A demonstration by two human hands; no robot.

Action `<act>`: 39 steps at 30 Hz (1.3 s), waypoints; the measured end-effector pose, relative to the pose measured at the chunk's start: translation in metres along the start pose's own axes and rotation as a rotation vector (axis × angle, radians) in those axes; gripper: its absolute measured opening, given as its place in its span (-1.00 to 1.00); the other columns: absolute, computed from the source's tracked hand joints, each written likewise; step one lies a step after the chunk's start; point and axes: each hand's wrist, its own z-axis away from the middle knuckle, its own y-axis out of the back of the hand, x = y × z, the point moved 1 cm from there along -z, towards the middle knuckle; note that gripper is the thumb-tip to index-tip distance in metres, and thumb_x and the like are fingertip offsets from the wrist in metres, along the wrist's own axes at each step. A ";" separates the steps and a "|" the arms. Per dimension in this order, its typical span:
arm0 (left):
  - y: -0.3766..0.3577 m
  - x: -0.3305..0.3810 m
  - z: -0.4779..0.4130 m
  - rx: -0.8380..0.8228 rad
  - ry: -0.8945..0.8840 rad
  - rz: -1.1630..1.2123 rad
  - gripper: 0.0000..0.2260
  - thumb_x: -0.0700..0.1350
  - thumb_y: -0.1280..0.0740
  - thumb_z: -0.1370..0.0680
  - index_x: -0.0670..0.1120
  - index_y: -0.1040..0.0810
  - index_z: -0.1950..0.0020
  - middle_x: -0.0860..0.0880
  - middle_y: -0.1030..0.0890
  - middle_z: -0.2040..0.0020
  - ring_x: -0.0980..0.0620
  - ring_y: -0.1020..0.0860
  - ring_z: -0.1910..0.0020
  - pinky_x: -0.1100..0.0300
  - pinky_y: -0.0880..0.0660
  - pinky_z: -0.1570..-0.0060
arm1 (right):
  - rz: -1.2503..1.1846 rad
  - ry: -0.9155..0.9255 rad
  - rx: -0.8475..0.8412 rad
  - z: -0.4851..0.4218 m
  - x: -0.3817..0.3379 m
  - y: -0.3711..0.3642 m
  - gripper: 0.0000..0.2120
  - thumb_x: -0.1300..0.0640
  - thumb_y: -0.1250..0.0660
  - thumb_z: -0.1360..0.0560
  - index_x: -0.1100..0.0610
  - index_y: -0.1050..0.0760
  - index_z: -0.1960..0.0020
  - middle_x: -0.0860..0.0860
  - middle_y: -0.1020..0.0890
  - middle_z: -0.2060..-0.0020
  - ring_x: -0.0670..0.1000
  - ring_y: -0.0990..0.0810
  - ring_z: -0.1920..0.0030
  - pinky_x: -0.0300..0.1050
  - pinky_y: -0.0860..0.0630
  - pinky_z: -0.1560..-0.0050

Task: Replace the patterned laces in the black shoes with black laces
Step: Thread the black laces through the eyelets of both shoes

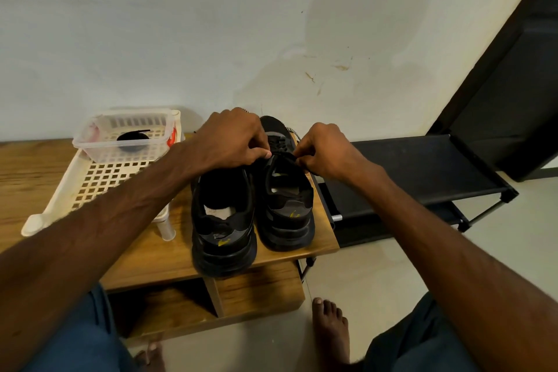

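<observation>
a scuffed pale wall backs a low wooden table; on it stands the pair of black shoes, heels toward the sitter. left hand and right hand each pinch the black lace at the right-side shoe's top eyelets. tying off, i'd judge; next needs even tension.

No legible text; yellow heel marks on black shoes unreadable

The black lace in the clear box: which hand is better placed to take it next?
Probably the left. The left hand is nearer the clear box, which holds the black lace. The right hand would have to cross the left-side shoe. Both pinch the lace on the right-side shoe.
</observation>
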 end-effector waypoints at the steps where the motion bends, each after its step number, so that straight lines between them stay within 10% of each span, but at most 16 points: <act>1: 0.000 0.002 0.000 0.008 0.002 -0.035 -0.87 0.11 -0.45 -0.53 0.17 -0.75 -0.02 0.16 -0.73 0.06 0.13 -0.63 0.14 0.18 -0.47 0.17 | 0.016 -0.003 0.001 -0.001 -0.001 -0.002 -0.78 0.32 -0.47 -0.50 0.16 -0.72 -0.12 0.09 -0.75 0.02 0.04 -0.71 0.07 -0.02 -0.67 -0.08; 10: -0.005 0.003 0.007 0.059 -0.060 0.028 -0.59 0.07 -0.46 -0.53 0.14 -0.56 -0.39 0.04 -0.63 -0.24 -0.02 -0.54 -0.23 -0.05 -0.53 -0.14 | 0.053 0.029 -0.062 0.001 0.007 0.002 -0.82 0.25 -0.41 -0.57 0.09 -0.74 -0.10 0.06 -0.73 0.11 0.04 -0.66 0.11 -0.05 -0.60 0.06; 16: -0.010 0.005 0.003 0.068 -0.012 0.037 -0.88 0.03 -0.45 -0.54 0.03 -0.73 0.03 0.07 -0.72 0.03 0.03 -0.64 0.06 0.09 -0.57 0.08 | 0.065 0.033 -0.065 0.001 0.005 -0.001 -0.84 0.26 -0.37 -0.58 0.14 -0.74 -0.04 0.07 -0.69 0.26 0.07 -0.64 0.20 -0.04 -0.59 0.12; 26: -0.004 0.007 0.018 0.107 0.034 0.172 -0.79 0.06 -0.35 -0.61 0.01 -0.74 -0.07 0.07 -0.73 -0.01 0.11 -0.64 0.09 0.03 -0.61 0.03 | 0.067 -0.073 -0.084 0.017 -0.005 0.008 -0.77 0.39 -0.25 -0.51 0.22 -0.65 0.01 0.06 -0.61 0.23 0.09 -0.57 0.18 -0.19 -0.40 0.30; 32: 0.009 0.006 0.037 0.243 0.129 0.178 -0.86 0.00 -0.40 -0.58 0.00 -0.74 0.00 0.04 -0.73 0.07 0.04 -0.64 0.11 0.03 -0.59 0.06 | -0.030 -0.076 0.080 0.030 -0.035 0.015 -0.55 0.43 -0.29 -0.46 0.20 -0.62 -0.30 0.14 -0.64 -0.23 0.12 -0.61 -0.20 -0.08 -0.57 -0.18; 39: 0.020 -0.016 0.065 0.365 0.268 0.164 -0.87 -0.05 -0.42 -0.57 -0.04 -0.75 0.02 0.01 -0.73 0.10 0.02 -0.62 0.13 0.15 -0.47 0.13 | -0.099 0.003 0.183 0.031 -0.070 0.006 -0.58 0.46 -0.25 -0.46 0.20 -0.67 -0.21 0.10 -0.66 -0.20 0.08 -0.62 -0.21 -0.08 -0.58 -0.23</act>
